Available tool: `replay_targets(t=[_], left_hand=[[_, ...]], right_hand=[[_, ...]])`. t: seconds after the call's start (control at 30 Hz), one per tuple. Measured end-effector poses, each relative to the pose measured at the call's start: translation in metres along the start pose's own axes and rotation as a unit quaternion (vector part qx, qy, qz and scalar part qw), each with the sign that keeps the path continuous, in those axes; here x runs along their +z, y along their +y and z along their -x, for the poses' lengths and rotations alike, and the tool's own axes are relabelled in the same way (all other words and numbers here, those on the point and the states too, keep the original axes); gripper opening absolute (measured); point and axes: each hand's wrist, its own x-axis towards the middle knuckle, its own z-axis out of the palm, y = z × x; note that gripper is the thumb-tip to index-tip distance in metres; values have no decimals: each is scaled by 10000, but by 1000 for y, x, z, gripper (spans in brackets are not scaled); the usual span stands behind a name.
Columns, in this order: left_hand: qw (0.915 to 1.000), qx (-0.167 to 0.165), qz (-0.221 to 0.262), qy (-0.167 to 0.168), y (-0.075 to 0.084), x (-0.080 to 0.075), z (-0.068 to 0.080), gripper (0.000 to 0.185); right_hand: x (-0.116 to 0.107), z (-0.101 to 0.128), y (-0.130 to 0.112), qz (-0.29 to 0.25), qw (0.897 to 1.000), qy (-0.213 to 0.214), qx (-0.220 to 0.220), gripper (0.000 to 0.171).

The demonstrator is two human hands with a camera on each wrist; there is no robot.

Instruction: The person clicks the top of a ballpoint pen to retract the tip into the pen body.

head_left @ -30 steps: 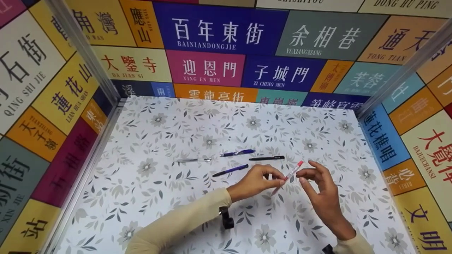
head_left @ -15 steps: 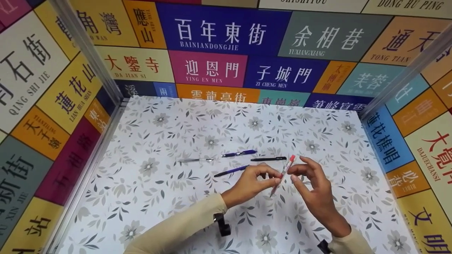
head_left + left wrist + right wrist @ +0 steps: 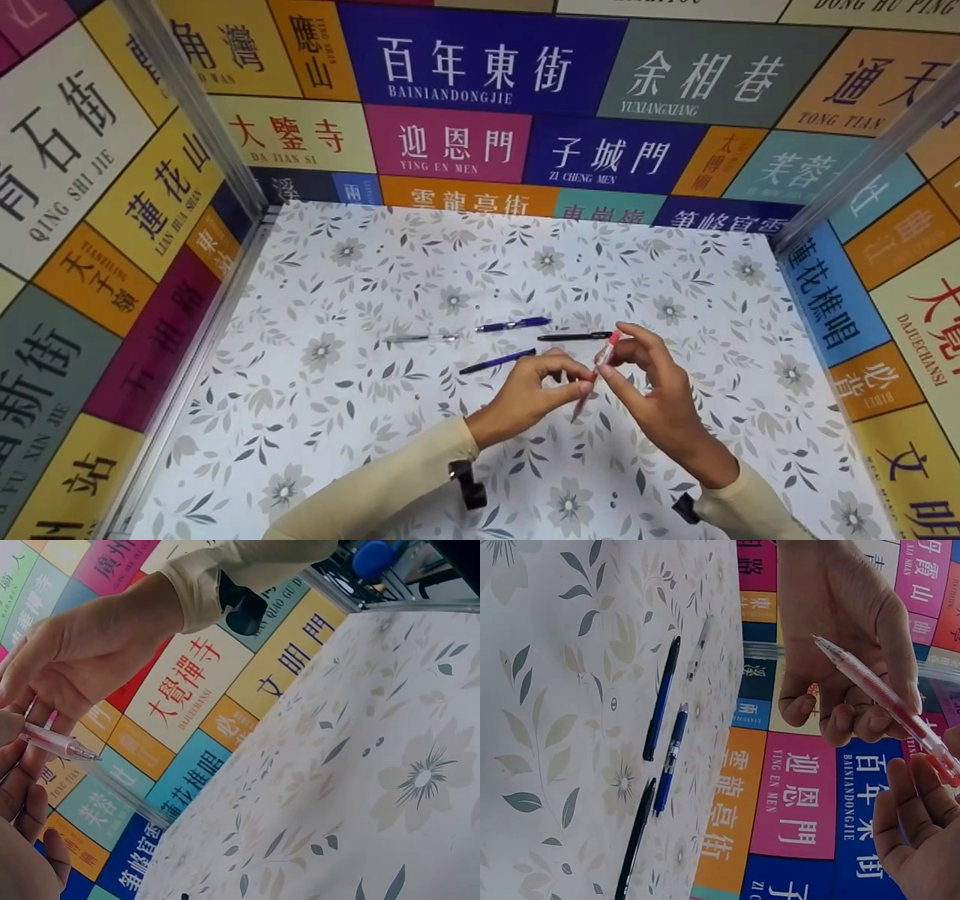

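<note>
Over the table, a clear-barrelled pen with red ink and a pink-red end [image 3: 608, 351] stands tilted, its tip pointing down. My left hand [image 3: 517, 394] pinches its lower part between thumb and fingers. My right hand [image 3: 664, 397] has its thumb and fingers around the upper part, near the pink-red end. Up close in the right wrist view, the bare metal tip of the red pen [image 3: 870, 679] shows. From the left wrist view, part of the barrel [image 3: 56, 741] is hidden behind the left thumb.
Several pens lie behind the left hand: a clear pen [image 3: 431, 338], a blue pen [image 3: 514, 325], a dark blue pen [image 3: 495, 361] and a black pen [image 3: 574, 337]. Sign-printed panels [image 3: 450, 142] wall in the flower-patterned table [image 3: 360, 450].
The red pen and both hands have shifted slightly left. My right hand has closed in from beside the pen, and its thumb and fingers now meet its upper part.
</note>
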Motion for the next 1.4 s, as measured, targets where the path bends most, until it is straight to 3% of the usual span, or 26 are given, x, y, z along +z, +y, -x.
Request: replay_targets(t=[0.3, 0.57, 1.0, 1.4], left_hand=[[9998, 5, 165, 109, 3, -2, 2, 17], [9996, 76, 246, 96, 4, -3, 3, 16], [9995, 78, 273, 152, 8, -6, 5, 15], [9991, 126, 229, 327, 14, -4, 3, 13]], right_hand=[[4, -1, -1, -87, 9998, 5, -167, 86], [6, -4, -2, -53, 9996, -49, -256, 80], [11, -6, -1, -94, 9981, -210, -573, 87], [10, -11, -8, -291, 9984, -240, -423, 78]])
